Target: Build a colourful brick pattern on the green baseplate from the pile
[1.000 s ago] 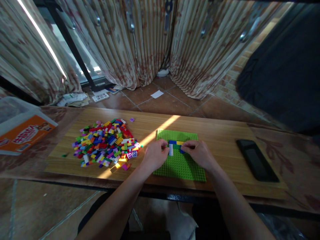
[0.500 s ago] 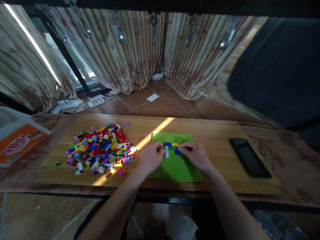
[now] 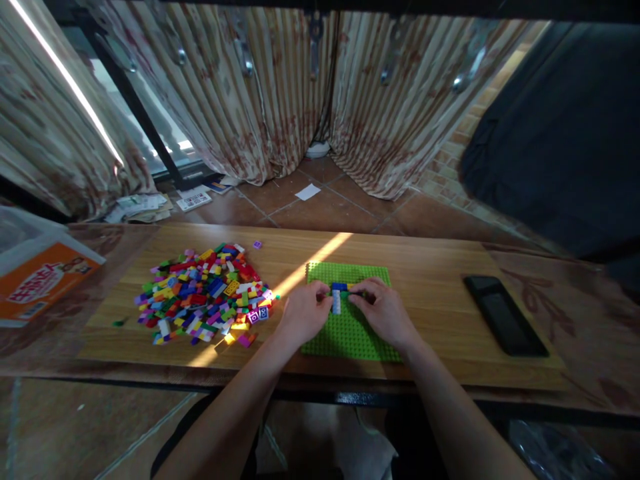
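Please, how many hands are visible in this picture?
2. The left hand is just left of the white brick on the green baseplate; the right hand is over the baseplate's right part. No other hand shows.

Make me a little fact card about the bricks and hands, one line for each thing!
Plate: green, studded, on the board
Left hand: over the plate's left side, fingers by the white brick
Right hand: over the plate, fingers by the blue brick; grip hard to see
Pile: many colours, left of the plate
Phone: black, right of the plate
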